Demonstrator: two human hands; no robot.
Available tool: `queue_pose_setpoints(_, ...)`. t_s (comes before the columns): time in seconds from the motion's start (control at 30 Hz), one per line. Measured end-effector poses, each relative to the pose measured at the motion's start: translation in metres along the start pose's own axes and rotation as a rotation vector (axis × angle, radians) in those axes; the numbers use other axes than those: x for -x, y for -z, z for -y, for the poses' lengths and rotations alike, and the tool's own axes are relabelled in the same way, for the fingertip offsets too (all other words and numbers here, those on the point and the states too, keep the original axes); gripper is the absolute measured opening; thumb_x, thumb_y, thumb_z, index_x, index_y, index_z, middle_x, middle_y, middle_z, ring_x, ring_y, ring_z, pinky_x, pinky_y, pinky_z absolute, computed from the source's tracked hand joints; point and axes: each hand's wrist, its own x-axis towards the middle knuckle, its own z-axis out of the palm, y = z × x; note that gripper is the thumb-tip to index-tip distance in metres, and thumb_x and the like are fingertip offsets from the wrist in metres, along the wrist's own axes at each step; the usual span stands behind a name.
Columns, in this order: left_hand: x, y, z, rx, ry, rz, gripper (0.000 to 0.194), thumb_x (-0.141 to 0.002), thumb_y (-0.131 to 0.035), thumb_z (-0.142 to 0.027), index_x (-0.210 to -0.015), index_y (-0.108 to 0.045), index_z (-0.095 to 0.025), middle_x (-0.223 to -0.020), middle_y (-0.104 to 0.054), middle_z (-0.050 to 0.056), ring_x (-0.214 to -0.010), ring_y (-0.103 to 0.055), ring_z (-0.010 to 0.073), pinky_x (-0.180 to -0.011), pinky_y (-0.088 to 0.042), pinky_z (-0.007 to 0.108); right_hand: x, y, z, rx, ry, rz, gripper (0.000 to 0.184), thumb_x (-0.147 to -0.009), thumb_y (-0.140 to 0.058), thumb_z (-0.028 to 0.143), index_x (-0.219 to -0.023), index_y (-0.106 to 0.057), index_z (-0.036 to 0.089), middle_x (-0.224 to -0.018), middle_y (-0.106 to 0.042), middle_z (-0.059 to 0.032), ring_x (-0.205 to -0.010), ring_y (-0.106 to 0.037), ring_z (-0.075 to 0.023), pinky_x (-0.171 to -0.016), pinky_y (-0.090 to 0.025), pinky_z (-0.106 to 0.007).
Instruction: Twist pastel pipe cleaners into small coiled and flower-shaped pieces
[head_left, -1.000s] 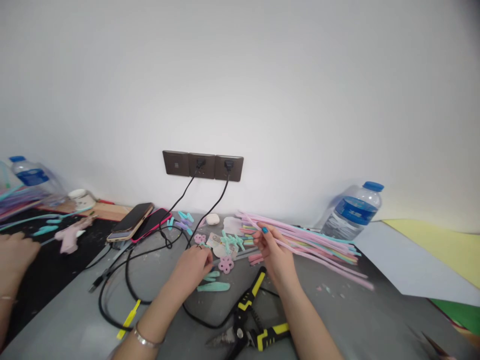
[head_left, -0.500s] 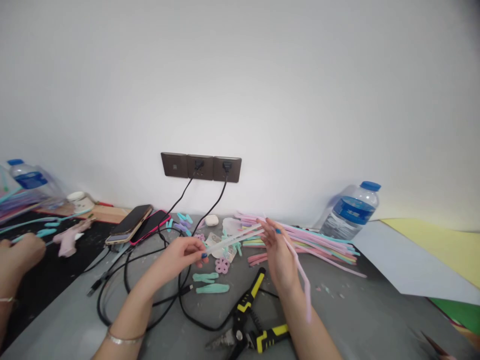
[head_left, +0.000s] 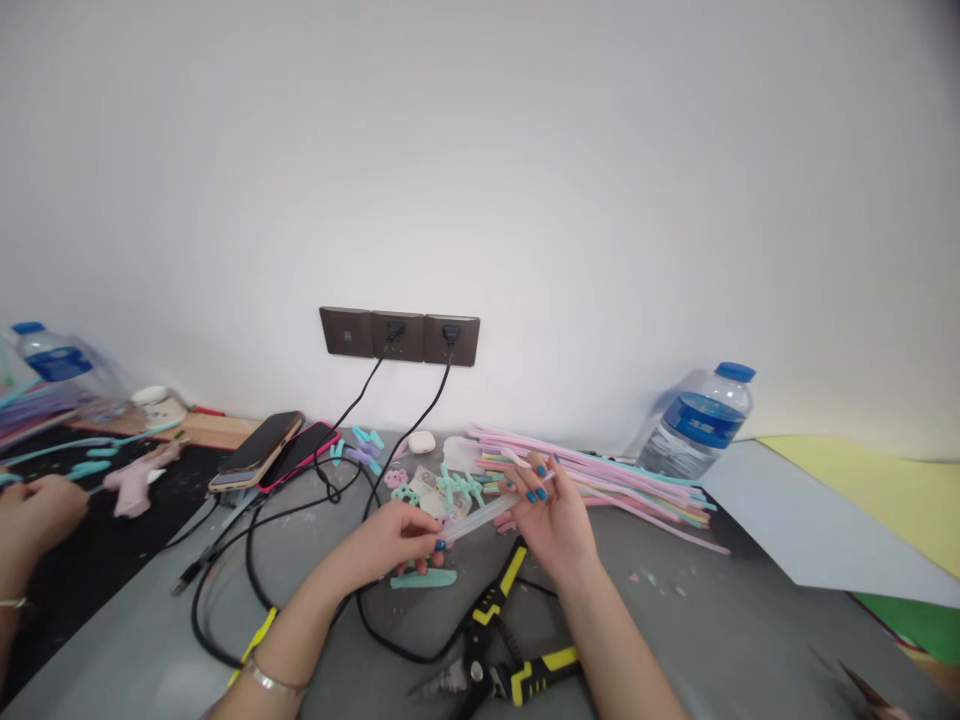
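A translucent white strip [head_left: 480, 518] stretches between my two hands, over the middle of the table. My left hand [head_left: 401, 545] pinches its near left end between thumb and fingers. Around the other end the fingers of my right hand [head_left: 555, 515] are bent closed, palm partly turned up. A short pink fuzzy stem end [head_left: 514, 457] shows above the right fingers; whether that hand holds it is unclear. Below the hands lie wire strippers [head_left: 480, 650] with yellow and black handles, spread apart. A folded mint-green fuzzy stem [head_left: 424, 579] lies just under my left hand.
A bundle of pastel fuzzy stems [head_left: 622, 480] lies behind my right hand, near a water bottle [head_left: 697, 425]. Black cables [head_left: 251, 560] loop at left beside two phones [head_left: 259, 455]. Paper sheets [head_left: 817, 520] lie right. Another person's hand [head_left: 41, 515] works at far left.
Both hands have come lower and my left hand has moved right. The right hand has turned, its fingers curling more. The pink fuzzy stem that hung along the right wrist no longer shows there.
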Motion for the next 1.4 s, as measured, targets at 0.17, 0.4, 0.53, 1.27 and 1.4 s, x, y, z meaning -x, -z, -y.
queue_pose_setpoints(0.17,0.000,-0.012,-0.002,-0.007,-0.078,0.054,0.041,-0.089,-0.045,-0.044,-0.106,-0.065,-0.013,-0.065,-0.044,-0.004,-0.052,-0.038,0.0080,-0.046,-0.030,0.019,0.003,-0.003,0.001,-0.060,0.009,0.016,0.032,-0.081,-0.064,0.025,-0.059,-0.041,0.020,-0.046,-0.030,0.0100,-0.043,-0.034,-0.0082,-0.053,-0.045,-0.022)
queue_pose_setpoints(0.4,0.009,0.001,-0.003,0.195,-0.079,0.085,0.040,-0.089,-0.047,-0.048,-0.107,-0.059,-0.014,-0.063,-0.032,-0.007,-0.051,-0.025,0.0071,-0.046,-0.025,0.020,-0.008,0.012,0.007,0.130,0.175,-0.207,0.018,-0.077,-0.066,0.039,-0.079,-0.061,0.021,-0.065,-0.058,0.0030,-0.066,-0.058,-0.0130,-0.071,-0.052,-0.029)
queue_pose_setpoints(0.53,0.013,0.014,-0.005,0.347,-0.053,-0.038,0.041,-0.084,-0.053,-0.052,-0.103,-0.056,-0.016,-0.063,-0.030,-0.008,-0.051,-0.022,0.0069,-0.045,-0.021,0.021,-0.010,0.019,0.012,0.263,0.404,-0.268,0.025,-0.073,-0.071,0.043,-0.069,-0.059,0.021,-0.060,-0.051,0.0052,-0.060,-0.053,-0.0103,-0.060,-0.048,-0.022)
queue_pose_setpoints(1.27,0.011,-0.009,-0.016,-0.209,-0.049,0.403,0.028,-0.087,-0.052,-0.034,-0.099,-0.070,-0.016,-0.050,-0.039,-0.007,-0.043,-0.039,0.0069,-0.040,-0.028,0.017,0.019,-0.003,-0.018,1.268,-0.211,0.511,0.012,-0.084,-0.059,0.025,-0.087,-0.065,0.016,-0.055,-0.045,0.0055,-0.047,-0.035,-0.0081,-0.045,-0.026,-0.019)
queue_pose_setpoints(1.4,0.008,-0.013,-0.012,-0.224,-0.095,0.392,0.029,-0.087,-0.053,-0.035,-0.097,-0.071,-0.015,-0.052,-0.039,-0.006,-0.044,-0.036,0.0069,-0.040,-0.026,0.017,0.020,-0.002,-0.020,1.173,-0.296,0.518,0.011,-0.085,-0.059,0.027,-0.086,-0.063,0.017,-0.047,-0.039,0.0087,-0.041,-0.031,-0.0068,-0.041,-0.022,-0.018)
